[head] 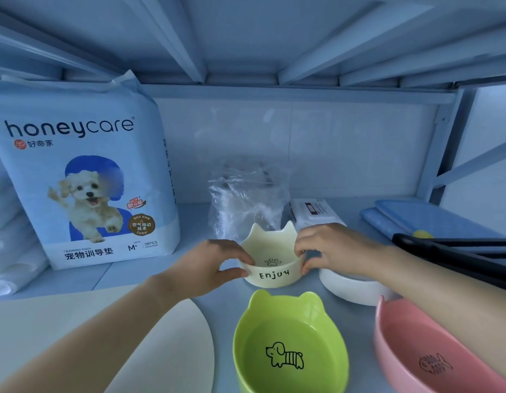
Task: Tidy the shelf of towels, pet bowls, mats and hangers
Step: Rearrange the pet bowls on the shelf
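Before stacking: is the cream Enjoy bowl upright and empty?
Upright and empty: the cream bowl opens upward, with only a paw print inside.

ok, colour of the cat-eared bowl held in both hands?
Cream ceramic bowl, black paw print and lettering; head view.

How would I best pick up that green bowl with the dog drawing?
Probably pinch the lime-green eared ceramic bowl by its left rim, thumb inside, coming from above: it sits upright and open, its ears stand at the far edge, and the pink ceramic bowl lies close on its right.
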`<act>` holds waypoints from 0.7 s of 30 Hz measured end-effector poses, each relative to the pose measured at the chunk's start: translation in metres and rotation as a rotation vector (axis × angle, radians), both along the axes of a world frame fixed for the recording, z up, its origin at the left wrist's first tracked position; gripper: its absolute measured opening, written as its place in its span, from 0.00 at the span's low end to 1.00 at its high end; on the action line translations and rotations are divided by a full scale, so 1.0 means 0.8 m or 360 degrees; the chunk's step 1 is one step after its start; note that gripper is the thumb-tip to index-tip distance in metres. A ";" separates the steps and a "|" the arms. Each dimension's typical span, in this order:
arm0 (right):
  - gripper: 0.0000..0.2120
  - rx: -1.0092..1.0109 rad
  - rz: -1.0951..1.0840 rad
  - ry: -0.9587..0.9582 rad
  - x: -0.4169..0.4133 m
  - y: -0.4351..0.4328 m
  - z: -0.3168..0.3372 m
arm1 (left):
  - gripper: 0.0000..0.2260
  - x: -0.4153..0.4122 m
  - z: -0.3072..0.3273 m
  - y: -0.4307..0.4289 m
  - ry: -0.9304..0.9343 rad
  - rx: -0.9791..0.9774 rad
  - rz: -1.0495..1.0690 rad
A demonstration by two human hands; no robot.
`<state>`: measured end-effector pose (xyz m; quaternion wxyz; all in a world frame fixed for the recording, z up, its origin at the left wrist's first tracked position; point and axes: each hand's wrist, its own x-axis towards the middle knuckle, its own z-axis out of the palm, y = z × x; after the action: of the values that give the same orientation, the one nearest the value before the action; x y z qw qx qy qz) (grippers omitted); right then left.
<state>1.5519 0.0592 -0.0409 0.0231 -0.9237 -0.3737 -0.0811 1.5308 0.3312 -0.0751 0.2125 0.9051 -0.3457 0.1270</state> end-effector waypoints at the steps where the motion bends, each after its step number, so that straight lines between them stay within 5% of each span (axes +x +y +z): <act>1: 0.08 -0.0022 0.0009 0.0016 -0.001 0.001 -0.001 | 0.08 0.001 -0.001 -0.001 -0.0003 0.0018 0.0001; 21: 0.11 0.0236 -0.0204 -0.0023 -0.032 -0.067 0.030 | 0.04 0.006 0.002 -0.007 0.0015 0.0181 0.0052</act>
<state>1.5265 0.0053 -0.0173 0.0834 -0.9409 -0.3069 -0.1165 1.5353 0.3259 -0.0733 0.1604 0.9218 -0.3366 0.1064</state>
